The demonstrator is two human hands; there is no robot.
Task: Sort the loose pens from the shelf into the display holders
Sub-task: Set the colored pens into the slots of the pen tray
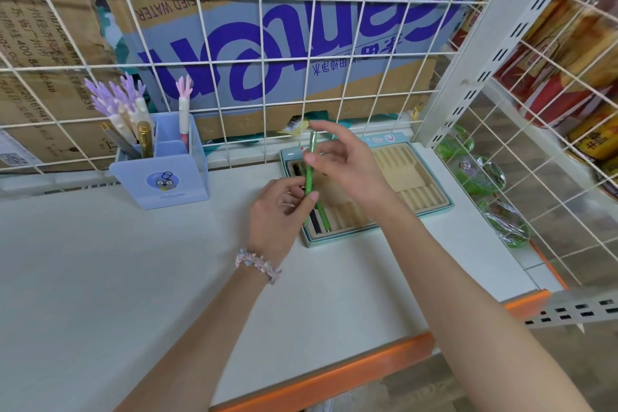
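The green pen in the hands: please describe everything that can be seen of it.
The green pen is a slim bright green stick, probably plastic, with a paler, slightly blurred top end. It stands nearly upright, raised above the left part of the slotted tray. The left hand pinches its lower half and the right hand pinches it near the top, the other fingers spread. Its lower tip is partly hidden behind the left hand, so I cannot tell whether it touches the tray.

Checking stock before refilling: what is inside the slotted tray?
The slotted tray holds a black pen and a green pen at its left end; its right grooves are bare. Both hands cover the middle.
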